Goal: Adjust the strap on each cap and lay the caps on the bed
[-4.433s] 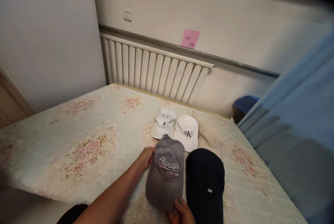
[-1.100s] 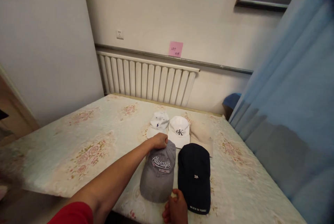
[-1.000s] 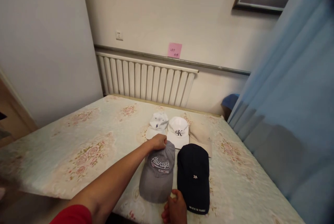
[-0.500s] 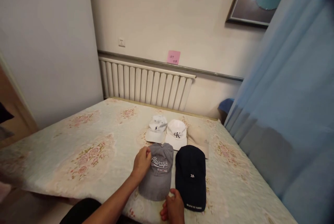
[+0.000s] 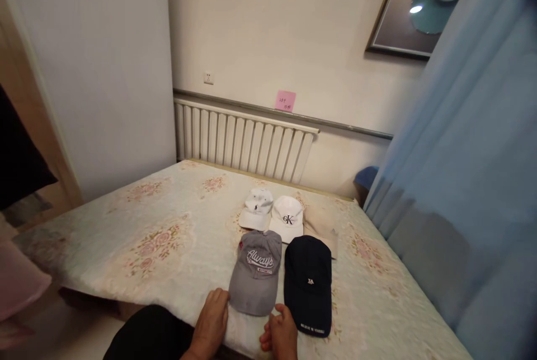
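A grey cap (image 5: 255,276) with "Always" lettering lies on the flowered bed (image 5: 159,231), brim toward me. A dark navy cap (image 5: 308,284) lies right beside it. Behind them sit a white cap (image 5: 257,208) with a small logo, a white cap (image 5: 287,218) with black letters, and a beige cap (image 5: 322,225). My left hand (image 5: 212,320) rests flat at the bed's near edge, fingers stretched out, just left of the grey brim. My right hand (image 5: 280,333) sits curled at the edge between the two front brims, thumb up, holding nothing that I can see.
A white radiator (image 5: 243,139) runs along the far wall under a pink sticky note (image 5: 285,100). A blue curtain (image 5: 461,181) hangs at the right. A framed picture (image 5: 415,13) hangs top right. Wooden furniture (image 5: 25,125) stands at the left.
My left hand has come off the crown of the grey cap and drawn back to the bed's near edge. The view has pulled back and swung a little left.
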A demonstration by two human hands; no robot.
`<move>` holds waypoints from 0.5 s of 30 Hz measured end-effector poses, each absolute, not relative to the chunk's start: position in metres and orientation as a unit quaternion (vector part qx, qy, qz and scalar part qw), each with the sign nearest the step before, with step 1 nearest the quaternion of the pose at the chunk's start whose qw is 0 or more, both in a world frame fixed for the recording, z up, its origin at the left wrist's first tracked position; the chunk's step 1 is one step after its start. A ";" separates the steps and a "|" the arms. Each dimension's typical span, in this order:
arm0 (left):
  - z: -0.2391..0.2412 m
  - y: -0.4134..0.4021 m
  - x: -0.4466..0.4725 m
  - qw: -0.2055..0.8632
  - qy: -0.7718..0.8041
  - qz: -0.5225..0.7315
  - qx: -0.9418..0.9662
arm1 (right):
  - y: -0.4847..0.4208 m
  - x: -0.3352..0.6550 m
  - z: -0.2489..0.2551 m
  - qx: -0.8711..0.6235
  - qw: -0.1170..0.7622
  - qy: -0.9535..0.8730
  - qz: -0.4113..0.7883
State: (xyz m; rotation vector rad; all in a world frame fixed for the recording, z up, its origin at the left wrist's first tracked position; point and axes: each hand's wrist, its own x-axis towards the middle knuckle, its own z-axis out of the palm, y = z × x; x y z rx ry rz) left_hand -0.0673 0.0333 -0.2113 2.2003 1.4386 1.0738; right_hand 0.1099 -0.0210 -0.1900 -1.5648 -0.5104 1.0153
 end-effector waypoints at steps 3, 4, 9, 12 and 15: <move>-0.212 0.031 -0.067 0.141 0.506 0.376 0.764 | -0.029 0.110 -0.199 -0.656 0.581 -0.246 0.414; -0.212 0.031 -0.066 0.144 0.508 0.376 0.761 | -0.031 0.111 -0.202 -0.650 0.584 -0.250 0.417; -0.190 0.031 -0.054 0.226 0.531 0.363 0.731 | -0.038 0.119 -0.186 -0.637 0.551 -0.271 0.466; -0.153 0.026 -0.037 0.270 0.517 0.406 0.704 | -0.041 0.129 -0.143 -0.640 0.561 -0.320 0.416; -0.107 0.020 -0.019 0.289 0.475 0.433 0.710 | -0.044 0.138 -0.090 -0.639 0.601 -0.416 0.242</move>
